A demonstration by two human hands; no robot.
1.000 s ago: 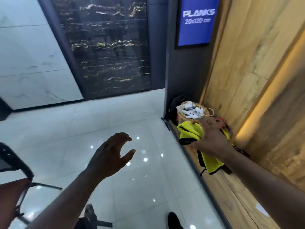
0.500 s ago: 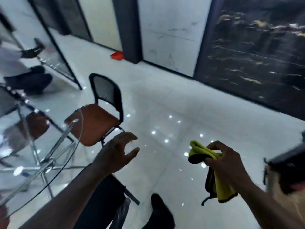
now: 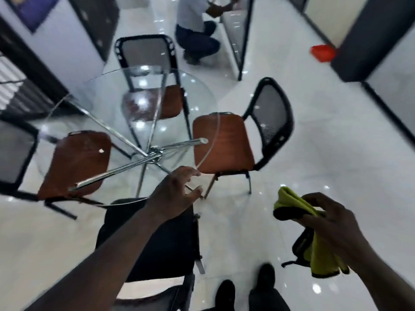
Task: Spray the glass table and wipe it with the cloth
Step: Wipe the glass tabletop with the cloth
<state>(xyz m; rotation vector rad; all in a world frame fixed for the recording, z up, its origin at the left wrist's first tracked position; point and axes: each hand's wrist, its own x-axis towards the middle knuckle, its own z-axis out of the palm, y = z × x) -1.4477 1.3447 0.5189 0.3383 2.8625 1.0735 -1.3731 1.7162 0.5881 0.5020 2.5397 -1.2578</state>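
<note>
Both hands show: left hand loosely curled, empty, above the blurred glass table at its near edge. Right hand grips the cloth, partly hidden.

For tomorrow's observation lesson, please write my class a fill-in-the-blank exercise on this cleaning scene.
1. The right hand grips a yellow ____.
2. The round table has a clear ____ top.
3. The left hand, fingers loosely curled, holds ____.
Missing words: cloth; glass; nothing.
</note>
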